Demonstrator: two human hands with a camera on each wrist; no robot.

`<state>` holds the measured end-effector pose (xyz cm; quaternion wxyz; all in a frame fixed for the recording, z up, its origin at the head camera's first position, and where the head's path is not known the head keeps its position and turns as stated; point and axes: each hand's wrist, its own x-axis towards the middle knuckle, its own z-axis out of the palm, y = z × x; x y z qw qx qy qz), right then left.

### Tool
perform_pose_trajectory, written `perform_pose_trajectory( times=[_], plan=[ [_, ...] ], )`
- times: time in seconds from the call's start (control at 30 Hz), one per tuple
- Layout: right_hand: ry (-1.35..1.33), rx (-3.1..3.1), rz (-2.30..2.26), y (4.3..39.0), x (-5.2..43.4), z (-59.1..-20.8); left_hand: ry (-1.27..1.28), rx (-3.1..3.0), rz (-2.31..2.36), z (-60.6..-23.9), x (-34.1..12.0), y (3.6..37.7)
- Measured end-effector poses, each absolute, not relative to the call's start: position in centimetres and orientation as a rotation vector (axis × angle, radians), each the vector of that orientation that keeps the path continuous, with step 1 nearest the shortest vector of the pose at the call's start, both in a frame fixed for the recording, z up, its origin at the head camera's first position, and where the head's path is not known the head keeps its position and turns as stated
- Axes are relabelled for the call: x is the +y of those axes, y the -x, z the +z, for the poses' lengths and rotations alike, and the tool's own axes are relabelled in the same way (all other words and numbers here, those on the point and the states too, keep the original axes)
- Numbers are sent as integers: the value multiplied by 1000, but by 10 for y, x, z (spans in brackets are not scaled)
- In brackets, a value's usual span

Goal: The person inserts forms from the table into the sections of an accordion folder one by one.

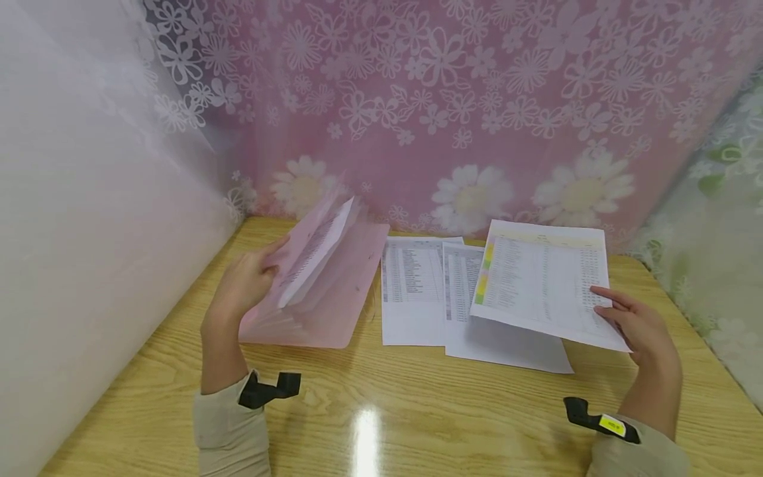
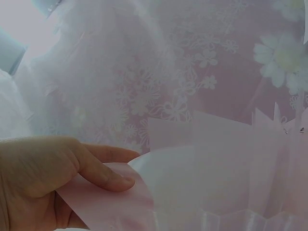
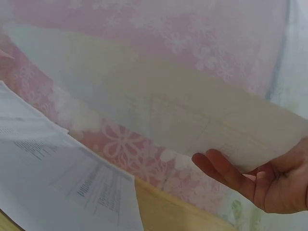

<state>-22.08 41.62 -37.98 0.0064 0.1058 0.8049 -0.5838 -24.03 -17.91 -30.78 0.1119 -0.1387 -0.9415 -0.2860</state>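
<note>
— Where are your hands right now?

— Well apart. Your left hand (image 1: 247, 281) grips the near flap of the pink expanding folder (image 1: 324, 285), thumb curled over the plastic, holding its pockets fanned open; one printed page (image 1: 312, 255) stands in a pocket. Your right hand (image 1: 640, 328) pinches the lower right corner of a loose printed sheet (image 1: 542, 281), lifted off the wooden table (image 1: 417, 404).

— And which way does the sheet lie from the folder?

— To your right of it, beyond two more sheets (image 1: 417, 291) lying flat between them. The folder's open mouth runs away from you, tilted toward the flowered curtain (image 1: 477, 99). Your right hand already has the sheet; the folder is on the far side of it, at your left hand.
</note>
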Motion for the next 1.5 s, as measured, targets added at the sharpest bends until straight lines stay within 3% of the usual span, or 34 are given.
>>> perform_pose_trajectory(
  times=[0.8,1.5],
  plan=[
    [-142,2435,-1976,243,325,-345,410,-2745,-836,-308,-179,240],
    [-49,2364,-1969,247,270,-342,391,-2762,-845,-308,-178,240]
  ],
)
